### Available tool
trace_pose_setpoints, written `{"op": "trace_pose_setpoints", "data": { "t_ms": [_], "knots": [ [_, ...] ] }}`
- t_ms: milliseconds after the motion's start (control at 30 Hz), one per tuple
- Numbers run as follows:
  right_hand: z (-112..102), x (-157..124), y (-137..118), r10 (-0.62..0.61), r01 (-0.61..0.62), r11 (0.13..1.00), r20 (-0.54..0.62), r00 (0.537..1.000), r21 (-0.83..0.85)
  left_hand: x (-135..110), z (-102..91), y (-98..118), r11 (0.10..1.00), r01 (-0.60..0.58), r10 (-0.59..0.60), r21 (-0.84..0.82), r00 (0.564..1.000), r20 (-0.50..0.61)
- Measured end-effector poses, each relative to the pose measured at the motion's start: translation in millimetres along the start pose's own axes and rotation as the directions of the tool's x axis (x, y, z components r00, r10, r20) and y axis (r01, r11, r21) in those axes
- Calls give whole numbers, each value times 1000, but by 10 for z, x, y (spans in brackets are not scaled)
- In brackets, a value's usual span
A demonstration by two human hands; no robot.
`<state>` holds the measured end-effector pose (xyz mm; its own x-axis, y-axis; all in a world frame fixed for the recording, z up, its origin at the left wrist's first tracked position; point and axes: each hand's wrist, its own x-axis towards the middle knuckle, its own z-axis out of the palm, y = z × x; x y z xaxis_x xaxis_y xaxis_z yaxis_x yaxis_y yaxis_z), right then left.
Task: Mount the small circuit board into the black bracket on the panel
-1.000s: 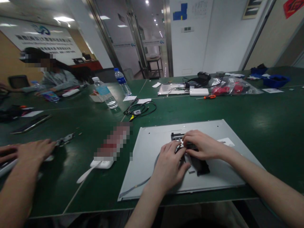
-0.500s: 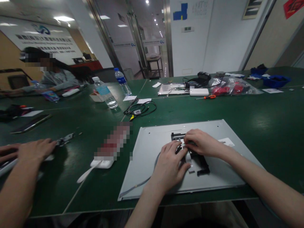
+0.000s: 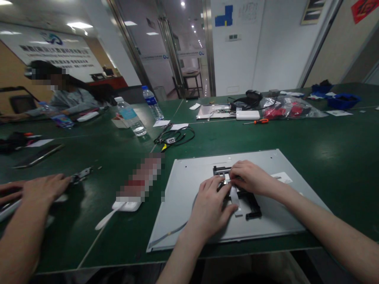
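A: Where is the black frame [image 3: 254, 207] you are working at?

B: It lies near the middle of the pale panel [image 3: 173, 201]. Its far and near ends show; your left hand [image 3: 211, 206] and right hand [image 3: 248, 177] cover much of what lies between. A flat light strip [image 3: 235, 197] lies by its near part.

A: And your fingers?

B: On your left, they are bent and close together, the thumb spread away, its tip at the strip — I cannot tell whether it presses. On your right, they are bent and gathered, tips down near the left ones; what they pinch, if anything, I cannot tell.

A: What surrounds that?

B: A grey cable [image 3: 177, 227] runs from beneath your left hand to the panel's near left corner. The panel rests on the green table [image 3: 225, 138]. On the far side lies an orange-handled screwdriver [image 3: 260, 121]; far left, a coiled black cable [image 3: 184, 138] — and, nearer, another person's hand [image 3: 47, 187].
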<state>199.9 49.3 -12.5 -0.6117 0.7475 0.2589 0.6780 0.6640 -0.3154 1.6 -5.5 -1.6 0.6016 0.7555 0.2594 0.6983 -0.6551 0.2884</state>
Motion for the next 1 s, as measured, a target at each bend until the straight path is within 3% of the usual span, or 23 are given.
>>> {"op": "trace_pose_setpoints", "data": {
  "t_ms": [533,1000],
  "knots": [
    [-140,-32,-91,-6,6,993,-7,1000,114,-20,10,-21,1000,2,-2,-2,1000,0],
    [-169,-106,-126,-77,65,985,67,995,162,-10,-17,-16,1000,12,-12,-12,1000,-5]
  ]
}}
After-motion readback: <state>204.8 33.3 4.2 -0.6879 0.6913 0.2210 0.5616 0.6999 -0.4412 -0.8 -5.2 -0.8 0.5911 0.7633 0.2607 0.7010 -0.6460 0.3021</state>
